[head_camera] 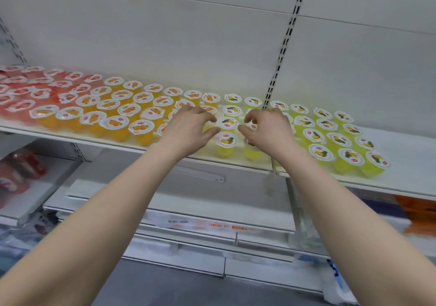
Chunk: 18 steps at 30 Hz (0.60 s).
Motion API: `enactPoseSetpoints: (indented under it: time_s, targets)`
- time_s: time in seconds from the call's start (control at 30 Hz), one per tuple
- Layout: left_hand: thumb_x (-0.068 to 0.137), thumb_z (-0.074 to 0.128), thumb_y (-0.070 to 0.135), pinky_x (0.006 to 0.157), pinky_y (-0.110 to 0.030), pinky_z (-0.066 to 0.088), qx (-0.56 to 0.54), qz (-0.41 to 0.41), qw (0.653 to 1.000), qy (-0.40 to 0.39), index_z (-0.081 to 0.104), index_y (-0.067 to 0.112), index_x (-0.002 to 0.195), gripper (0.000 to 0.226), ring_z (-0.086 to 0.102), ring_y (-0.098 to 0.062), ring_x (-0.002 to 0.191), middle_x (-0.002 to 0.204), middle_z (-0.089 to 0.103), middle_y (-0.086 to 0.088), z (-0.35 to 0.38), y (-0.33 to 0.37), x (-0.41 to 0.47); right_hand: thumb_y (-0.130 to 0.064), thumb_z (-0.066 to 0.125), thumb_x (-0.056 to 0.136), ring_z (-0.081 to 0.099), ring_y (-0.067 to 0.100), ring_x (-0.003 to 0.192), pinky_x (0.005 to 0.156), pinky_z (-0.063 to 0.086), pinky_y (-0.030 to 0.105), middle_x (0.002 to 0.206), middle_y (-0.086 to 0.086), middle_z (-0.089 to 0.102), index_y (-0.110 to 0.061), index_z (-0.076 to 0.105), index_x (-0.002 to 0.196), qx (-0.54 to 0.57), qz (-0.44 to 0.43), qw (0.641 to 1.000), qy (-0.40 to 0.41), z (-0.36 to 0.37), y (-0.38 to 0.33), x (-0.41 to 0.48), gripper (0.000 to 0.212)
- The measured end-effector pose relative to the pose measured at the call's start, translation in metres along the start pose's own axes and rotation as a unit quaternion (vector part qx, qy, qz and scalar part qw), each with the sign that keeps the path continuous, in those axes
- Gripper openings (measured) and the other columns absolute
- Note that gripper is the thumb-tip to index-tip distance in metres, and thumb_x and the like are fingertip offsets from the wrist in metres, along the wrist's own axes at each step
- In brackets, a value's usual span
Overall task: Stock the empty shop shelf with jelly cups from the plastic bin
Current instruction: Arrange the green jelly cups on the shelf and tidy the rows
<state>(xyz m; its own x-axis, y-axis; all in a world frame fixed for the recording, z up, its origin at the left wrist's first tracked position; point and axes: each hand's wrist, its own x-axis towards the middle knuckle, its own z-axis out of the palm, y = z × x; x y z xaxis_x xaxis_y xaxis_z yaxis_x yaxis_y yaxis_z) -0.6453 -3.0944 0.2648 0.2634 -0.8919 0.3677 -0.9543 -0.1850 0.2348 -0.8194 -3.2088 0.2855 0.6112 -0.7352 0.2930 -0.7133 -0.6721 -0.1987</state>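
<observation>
- A white metal shop shelf (70, 138) carries rows of round, clear plastic cups with white printed foil lids. All stand upright, lids facing up: red jelly cups (21, 105) on the left, orange jelly cups (118, 122) in the middle and yellow jelly cups (330, 138) on the right.
- The left hand (191, 129) and the right hand (269, 129) reach over the shelf's middle, with one yellow cup (227, 122) standing between them.
- On both hands the fingers are curved and the thumb is set apart from the fingertips. Whether either hand grips a cup cannot be told, because the hands hide the cups beneath them.
- The red cups are blurred and cut off by the left edge.
</observation>
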Motion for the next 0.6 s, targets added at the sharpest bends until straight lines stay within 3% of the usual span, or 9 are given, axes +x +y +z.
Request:
enactPoseSetpoints:
  time_s: [0.1,0.2,0.3,0.47,0.6]
  targets:
    - [0.093,0.056,0.042,0.1,-0.038,0.035,0.004,-0.003,1.0,-0.004,0.065,0.023,0.119,0.034,0.045,-0.029,0.121,0.124,0.063,-0.003,-0.013,-0.024,0.004,-0.053,0.057,0.088,0.049,0.03,0.115,0.087,0.04,0.038,0.107,0.003,0.068,-0.024,0.065,0.112,0.008,0.035,0.999,-0.015,0.008,-0.019,0.016,0.039]
    - [0.091,0.058,0.043,0.099,-0.037,0.037,0.011,0.002,1.0,-0.014,0.065,0.025,0.119,0.034,0.044,-0.027,0.122,0.125,0.062,0.0,-0.02,-0.047,0.006,-0.055,0.057,0.085,0.047,0.029,0.119,0.092,0.042,0.039,0.107,0.002,0.067,-0.025,0.064,0.111,0.009,0.077,0.996,-0.053,0.015,-0.038,0.03,0.04]
    - [0.089,0.058,0.046,0.096,-0.037,0.038,0.011,0.014,0.999,-0.03,0.066,0.026,0.117,0.035,0.045,-0.026,0.119,0.122,0.063,0.002,-0.022,-0.063,0.005,-0.054,0.061,0.082,0.048,0.028,0.118,0.088,0.042,0.037,0.104,0.003,0.067,-0.026,0.064,0.108,-0.003,0.108,0.991,-0.078,0.019,-0.052,0.037,0.038]
    - [0.09,0.057,0.048,0.095,-0.035,0.037,-0.001,0.031,0.999,-0.039,0.066,0.026,0.117,0.035,0.046,-0.025,0.118,0.122,0.063,0.003,-0.019,-0.078,-0.001,-0.045,0.062,0.082,0.048,0.029,0.118,0.091,0.043,0.037,0.102,0.005,0.065,-0.024,0.064,0.104,-0.011,0.145,0.987,-0.064,0.025,-0.057,0.039,0.031]
    - [0.088,0.059,0.048,0.098,-0.036,0.036,-0.004,0.036,0.999,-0.029,0.065,0.025,0.12,0.04,0.045,-0.026,0.12,0.125,0.062,-0.001,-0.025,-0.088,-0.005,-0.051,0.06,0.084,0.044,0.031,0.121,0.092,0.039,0.04,0.111,0.004,0.064,-0.026,0.062,0.114,-0.025,0.129,0.99,-0.055,0.026,-0.059,0.037,0.039]
